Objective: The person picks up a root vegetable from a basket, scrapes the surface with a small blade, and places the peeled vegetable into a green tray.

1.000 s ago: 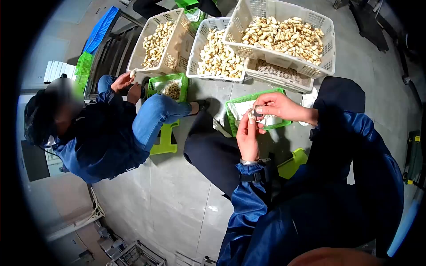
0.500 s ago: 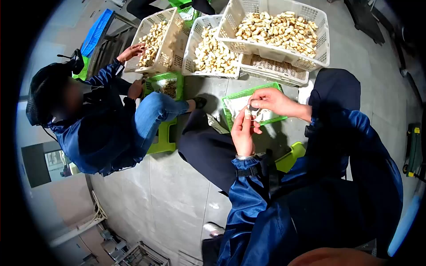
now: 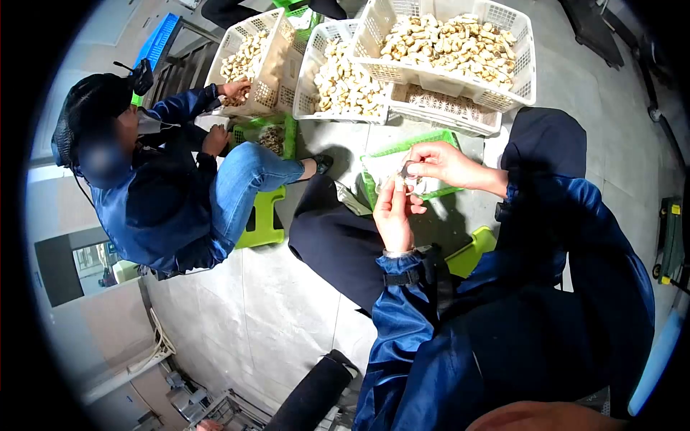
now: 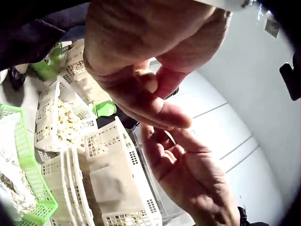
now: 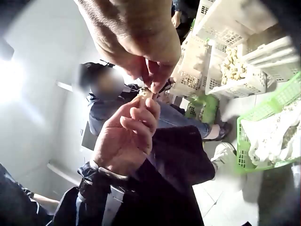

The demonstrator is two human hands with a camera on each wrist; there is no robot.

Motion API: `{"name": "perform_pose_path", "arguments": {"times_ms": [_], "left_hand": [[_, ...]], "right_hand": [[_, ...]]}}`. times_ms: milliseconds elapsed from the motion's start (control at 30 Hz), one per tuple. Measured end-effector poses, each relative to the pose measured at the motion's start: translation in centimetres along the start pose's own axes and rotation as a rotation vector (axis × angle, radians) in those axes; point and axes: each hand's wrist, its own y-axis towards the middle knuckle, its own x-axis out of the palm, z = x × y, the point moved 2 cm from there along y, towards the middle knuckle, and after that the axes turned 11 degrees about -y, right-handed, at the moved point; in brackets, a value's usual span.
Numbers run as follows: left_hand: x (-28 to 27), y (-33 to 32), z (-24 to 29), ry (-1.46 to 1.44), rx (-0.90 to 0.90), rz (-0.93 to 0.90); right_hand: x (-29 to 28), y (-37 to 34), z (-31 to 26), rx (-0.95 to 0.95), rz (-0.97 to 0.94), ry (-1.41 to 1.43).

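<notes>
In the head view the left hand (image 3: 395,219) pinches a small pale piece between thumb and fingertips, fingers pointing up. The right hand (image 3: 449,167) comes in from the right and pinches a small dark, flat object (image 3: 407,170) against the top of that piece. The right wrist view shows the pale piece (image 5: 145,94) upright in the left hand (image 5: 126,136), with the right hand (image 5: 136,37) above it. From the left wrist the two hands meet at the fingertips, hiding the piece. Below them stands a green basket (image 3: 442,135) with a white liner and small scraps.
White crates of pale, knobbly pieces, one crate (image 3: 431,80) stacked on others, stand beyond the green basket. At left another person (image 3: 158,208) sits by a crate and a smaller green basket (image 3: 290,136). A green stool (image 3: 260,223) is beside that person; a dark-trousered leg (image 3: 313,391) shows below.
Both hands have shifted slightly left in the head view, still together at the fingertips. The other person's hand has reached into the left crate, and a dark-trousered leg has come into view at the bottom.
</notes>
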Motion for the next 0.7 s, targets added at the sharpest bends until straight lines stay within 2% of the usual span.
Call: {"name": "perform_pose_path", "arguments": {"times_ms": [100,200,233,267,333,400,467,600,667,700], "left_hand": [[0.1,0.1,0.0,0.006,0.005,0.029],[0.2,0.2,0.0,0.020,0.005,0.031],[0.3,0.2,0.0,0.023,0.003,0.033],[0.3,0.2,-0.1,0.024,0.002,0.034],[0.3,0.2,-0.1,0.051,0.020,0.025],[0.5,0.2,-0.1,0.055,0.024,0.024],[0.7,0.2,0.0,0.059,0.030,0.023],[0.7,0.2,-0.1,0.069,0.066,0.027],[0.3,0.0,-0.2,0.085,0.070,0.016],[0.4,-0.1,-0.2,0.080,0.069,0.008]], "right_hand": [[0.2,0.0,-0.1,0.034,0.023,0.000],[0.2,-0.2,-1.1,-0.068,0.033,-0.184],[0.2,-0.3,-1.2,-0.157,0.059,-0.334],[0.2,-0.2,-0.9,-0.156,0.059,-0.332],[-0.1,0.2,0.5,0.100,0.074,-0.078],[-0.5,0.4,0.1,0.034,0.036,0.041],[-0.6,0.4,0.2,0.089,0.023,0.087],[-0.2,0.4,-0.4,-0.007,0.040,-0.025],[-0.5,0.5,0.3,0.121,0.044,-0.001],[-0.4,0.3,-0.5,0.134,0.035,0.114]]}}
